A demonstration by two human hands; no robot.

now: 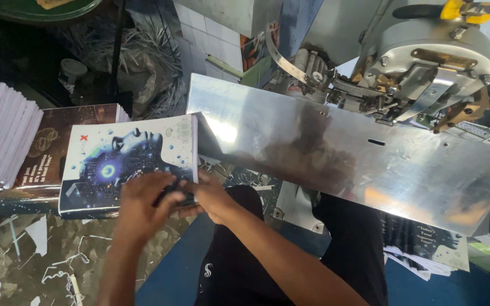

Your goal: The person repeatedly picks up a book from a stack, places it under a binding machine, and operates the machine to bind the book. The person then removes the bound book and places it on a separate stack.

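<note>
Square the book at its lower edge.
Your left hand [143,207] and right hand [211,195] grip the book [129,161] beside the plate [336,153]; keep both closed firmly.

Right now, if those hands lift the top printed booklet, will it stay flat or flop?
Probably flops: the top booklet looks thin, with only its near edge under the left hand and right hand. Its glossy-looking cover may slide on the stack.

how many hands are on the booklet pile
2. The left hand lies on the top cover's lower edge, and the right hand grips the pile at its near right corner, beside the metal plate. No other hands show.
</note>
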